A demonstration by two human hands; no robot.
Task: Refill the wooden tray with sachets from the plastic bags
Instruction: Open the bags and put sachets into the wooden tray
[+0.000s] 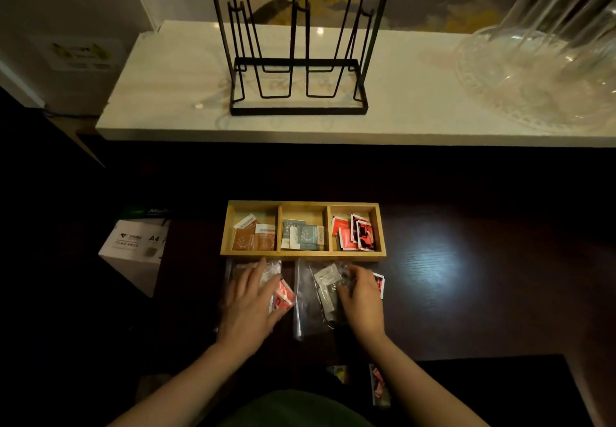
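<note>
Far left of the wooden tray (pixel 302 254), a white box of A4 paper (pixel 133 250) sits in shadow beside the dark wood-grain surface (pixel 466 293). Beyond the tray runs a pale marble ledge (pixel 166 93), carrying a black wire rack (pixel 296 60) straight behind the tray and clear glassware (pixel 546 60) off to its right. The tray lies flat on the surface with three compartments: brown sachets (pixel 255 235) in the left one, grey-blue sachets (pixel 303 235) in the middle, red sachets (pixel 353 233) in the right. Just in front of the tray's left half, the left hand (pixel 251 303) rests palm down, fingers spread and nearly flat, on a clear plastic bag (pixel 266 270); a red sachet (pixel 283 296) shows inside the bag at the thumb side, and whether the hand grips anything cannot be told. In front of the tray's right half, a second plastic bag (pixel 313 300) holds grey sachets, and the right hand (pixel 361 296) lies on its right edge with fingers curled in, pinching at the bag. A red-and-white sachet (pixel 379 285) pokes out beside that hand's far edge. A glare spot lights the surface right of the tray.
</note>
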